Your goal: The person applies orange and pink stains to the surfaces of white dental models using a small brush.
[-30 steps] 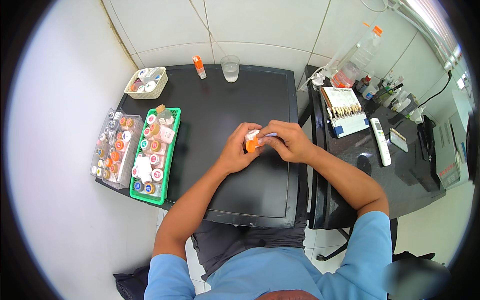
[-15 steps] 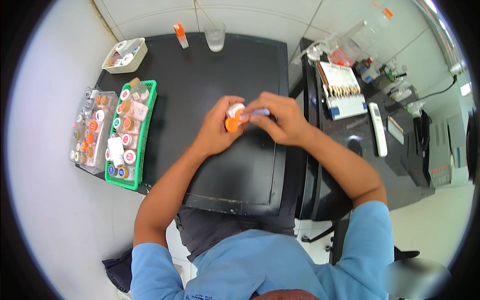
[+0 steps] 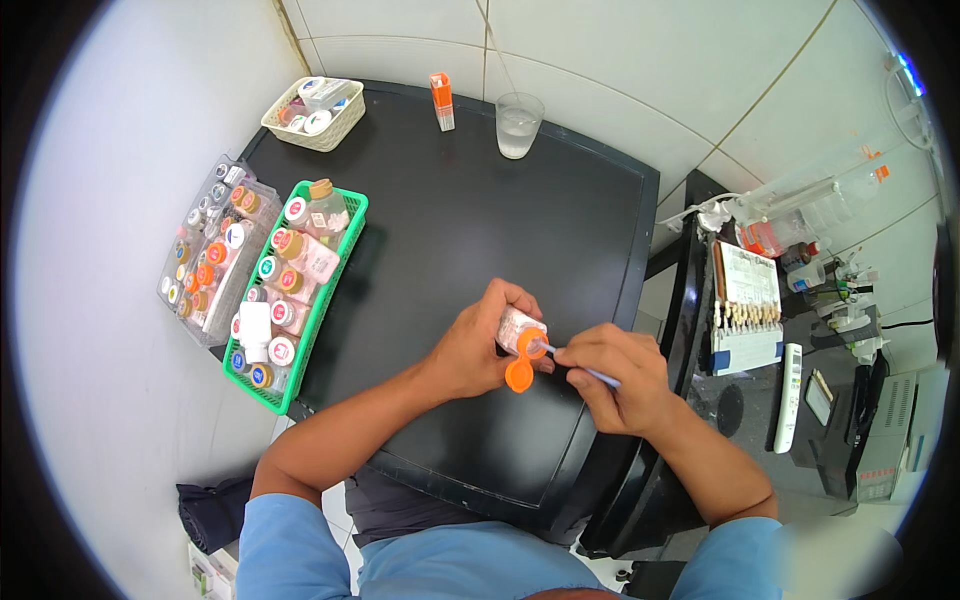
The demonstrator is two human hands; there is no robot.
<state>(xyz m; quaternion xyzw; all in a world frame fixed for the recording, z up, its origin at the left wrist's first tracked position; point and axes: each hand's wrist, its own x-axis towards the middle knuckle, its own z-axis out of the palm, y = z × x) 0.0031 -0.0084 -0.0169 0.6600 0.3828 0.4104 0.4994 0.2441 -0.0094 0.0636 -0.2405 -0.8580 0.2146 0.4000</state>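
My left hand (image 3: 480, 345) grips a small pinkish bottle (image 3: 517, 327) with an orange flip cap (image 3: 520, 375) hanging open. My right hand (image 3: 620, 375) pinches a thin light-coloured stick (image 3: 590, 368) whose tip is at the bottle's orange mouth. Both hands hover over the black table (image 3: 450, 230), near its right front part. The bottle's body is mostly hidden by my fingers.
A green basket (image 3: 340, 270) of small bottles and a clear tray (image 3: 205, 255) of jars sit at the left. At the back stand a white basket (image 3: 310, 125), an orange-capped bottle (image 3: 442, 100) and a glass of water (image 3: 519, 124). A side table (image 3: 800, 380) at the right holds tools.
The cap, closed under my fingers before, now hangs open, and my right hand holds a thin stick at the bottle's mouth. The view has tilted, so the hands sit lower in the picture.
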